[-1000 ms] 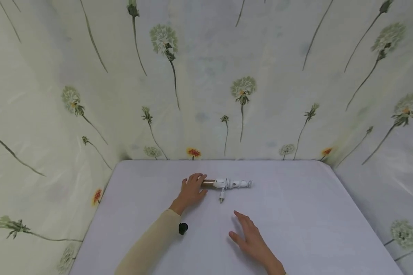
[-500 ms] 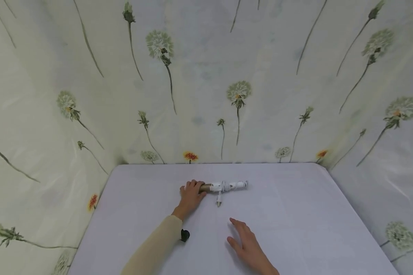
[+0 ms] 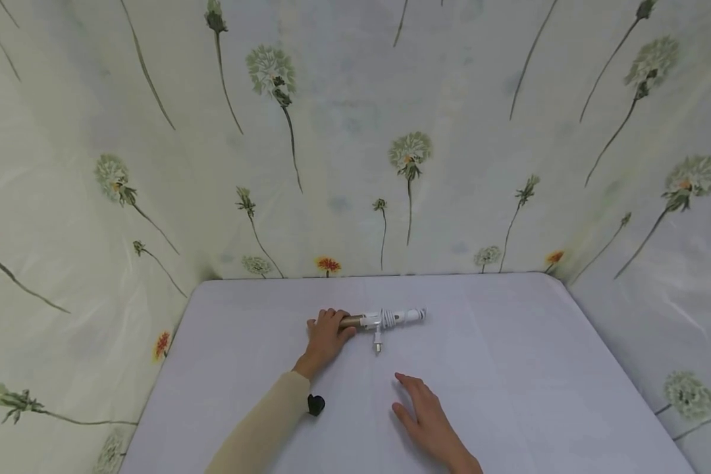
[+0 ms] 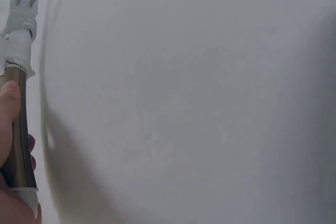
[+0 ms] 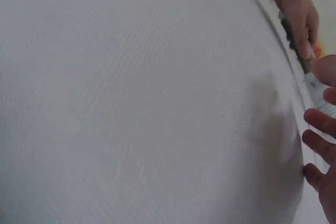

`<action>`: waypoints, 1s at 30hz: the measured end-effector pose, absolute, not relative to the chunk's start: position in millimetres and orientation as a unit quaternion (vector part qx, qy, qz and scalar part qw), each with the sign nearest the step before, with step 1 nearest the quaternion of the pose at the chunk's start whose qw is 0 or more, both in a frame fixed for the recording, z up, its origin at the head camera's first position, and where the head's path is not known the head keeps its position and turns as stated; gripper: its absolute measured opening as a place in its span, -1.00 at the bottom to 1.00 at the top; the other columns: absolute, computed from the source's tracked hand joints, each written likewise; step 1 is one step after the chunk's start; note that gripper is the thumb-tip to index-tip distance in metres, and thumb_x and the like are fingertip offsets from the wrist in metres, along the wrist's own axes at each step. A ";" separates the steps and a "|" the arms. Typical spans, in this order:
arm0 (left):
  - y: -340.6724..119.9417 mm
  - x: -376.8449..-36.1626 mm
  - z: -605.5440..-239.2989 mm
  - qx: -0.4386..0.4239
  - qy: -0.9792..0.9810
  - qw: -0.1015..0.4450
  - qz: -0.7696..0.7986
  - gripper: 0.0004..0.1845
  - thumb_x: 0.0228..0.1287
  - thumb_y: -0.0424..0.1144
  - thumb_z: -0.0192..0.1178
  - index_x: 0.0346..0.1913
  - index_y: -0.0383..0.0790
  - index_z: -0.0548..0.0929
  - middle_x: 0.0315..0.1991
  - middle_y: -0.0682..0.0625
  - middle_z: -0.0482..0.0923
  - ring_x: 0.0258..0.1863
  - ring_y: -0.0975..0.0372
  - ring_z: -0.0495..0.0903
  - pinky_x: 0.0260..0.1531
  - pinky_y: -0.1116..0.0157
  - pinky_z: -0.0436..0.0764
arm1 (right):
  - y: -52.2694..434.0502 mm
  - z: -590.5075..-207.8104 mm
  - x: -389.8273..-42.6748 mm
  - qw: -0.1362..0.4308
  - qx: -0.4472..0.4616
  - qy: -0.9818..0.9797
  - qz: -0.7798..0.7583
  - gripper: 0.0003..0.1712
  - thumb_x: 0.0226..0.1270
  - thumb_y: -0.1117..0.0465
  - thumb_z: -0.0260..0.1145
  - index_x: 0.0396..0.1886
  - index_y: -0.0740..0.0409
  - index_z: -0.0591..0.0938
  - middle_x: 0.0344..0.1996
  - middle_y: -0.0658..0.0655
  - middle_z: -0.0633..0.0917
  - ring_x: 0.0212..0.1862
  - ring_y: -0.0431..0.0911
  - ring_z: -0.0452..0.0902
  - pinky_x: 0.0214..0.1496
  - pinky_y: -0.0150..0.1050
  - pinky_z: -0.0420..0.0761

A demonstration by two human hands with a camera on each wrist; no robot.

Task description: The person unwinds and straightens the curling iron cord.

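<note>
Left hand (image 3: pixel 326 337) has its fingers wrapped round the gold barrel end of the curling iron (image 3: pixel 382 319), lying crosswise on the worktop (image 3: pixel 539 368). Right hand (image 3: pixel 429 418) rests flat, fingers relaxed, well short of it.

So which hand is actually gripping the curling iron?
The left hand: its fingers curl round the curling iron at its gold barrel. The right hand rests flat on the table, apart.

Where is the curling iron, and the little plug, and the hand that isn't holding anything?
curling iron (image 3: pixel 385 318), head view, on its white handle wrapped with cord.
plug (image 3: pixel 377 345), head view, on the plug's white body.
right hand (image 3: pixel 423 411), head view, on the back of the hand.
</note>
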State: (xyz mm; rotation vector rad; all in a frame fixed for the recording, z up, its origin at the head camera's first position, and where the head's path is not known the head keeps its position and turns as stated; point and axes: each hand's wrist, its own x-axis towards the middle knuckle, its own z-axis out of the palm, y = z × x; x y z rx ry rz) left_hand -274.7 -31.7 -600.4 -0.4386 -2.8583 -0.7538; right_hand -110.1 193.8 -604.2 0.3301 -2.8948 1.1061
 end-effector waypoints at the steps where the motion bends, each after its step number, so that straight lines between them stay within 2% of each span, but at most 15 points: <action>1: -32.6 -272.6 -598.9 -0.146 -0.953 0.081 -0.253 -0.56 0.22 0.12 0.17 0.05 -0.05 0.57 -0.17 0.00 0.56 -0.15 0.16 0.40 -0.19 0.08 0.24 | 193.4 -604.5 -109.8 0.016 0.109 -0.928 0.356 -0.38 0.33 0.06 0.25 0.35 0.00 0.32 0.21 0.00 0.47 0.30 -0.05 0.35 0.27 0.07 0.31; 10: -41.0 -257.3 -569.8 -0.166 -0.943 0.124 -0.260 -0.57 0.20 0.13 0.18 0.01 -0.05 0.61 -0.23 0.00 0.59 -0.21 0.16 0.41 -0.19 0.07 0.21 | 184.4 -596.1 -117.2 0.073 0.113 -0.896 0.423 -0.48 0.37 0.09 0.22 0.28 0.07 0.38 0.11 0.07 0.56 0.20 -0.10 0.45 0.15 -0.01 0.44; 15: -43.4 -252.8 -561.5 -0.166 -0.945 0.134 -0.248 -0.55 0.19 0.17 0.15 0.01 -0.03 0.61 -0.23 0.01 0.60 -0.20 0.16 0.44 -0.18 0.07 0.22 | 170.3 -582.1 -127.3 0.047 0.052 -0.859 0.508 -0.45 0.38 0.04 0.21 0.30 0.02 0.32 0.12 0.16 0.53 0.15 -0.06 0.50 0.09 -0.03 0.51; 19: -42.3 -249.9 -555.2 -0.171 -0.942 0.144 -0.252 -0.56 0.17 0.18 0.16 -0.02 -0.01 0.62 -0.25 0.03 0.60 -0.22 0.17 0.44 -0.20 0.09 0.21 | 158.0 -566.5 -139.6 0.030 -0.001 -0.824 0.566 -0.35 0.31 -0.09 0.24 0.30 -0.04 0.26 0.13 0.15 0.50 0.12 -0.01 0.52 0.09 -0.07 0.52; 23: -40.7 -245.7 -551.1 -0.180 -0.936 0.162 -0.255 -0.58 0.15 0.17 0.19 -0.04 0.01 0.63 -0.29 0.05 0.60 -0.25 0.18 0.43 -0.23 0.13 0.19 | 146.6 -557.1 -152.1 0.045 -0.030 -0.806 0.590 -0.25 0.24 -0.16 0.28 0.30 0.02 0.24 0.08 0.15 0.53 0.05 0.02 0.56 0.02 -0.15 0.56; 26: -40.0 -241.9 -550.4 -0.184 -0.934 0.170 -0.254 -0.59 0.14 0.16 0.21 -0.03 0.02 0.63 -0.31 0.06 0.59 -0.28 0.19 0.43 -0.26 0.16 0.16 | 139.7 -552.1 -158.6 0.053 -0.042 -0.801 0.594 -0.27 0.25 -0.15 0.28 0.27 0.07 0.25 0.05 0.19 0.55 -0.02 0.00 0.58 -0.04 -0.23 0.58; 30: -40.3 -236.4 -550.0 -0.183 -0.932 0.172 -0.262 -0.60 0.12 0.12 0.25 -0.03 0.02 0.64 -0.33 0.05 0.58 -0.29 0.19 0.42 -0.28 0.16 0.14 | 132.8 -539.6 -161.5 0.029 -0.048 -0.774 0.631 -0.38 0.30 -0.03 0.27 0.22 0.12 0.27 0.00 0.23 0.57 -0.13 -0.03 0.64 -0.12 -0.27 0.59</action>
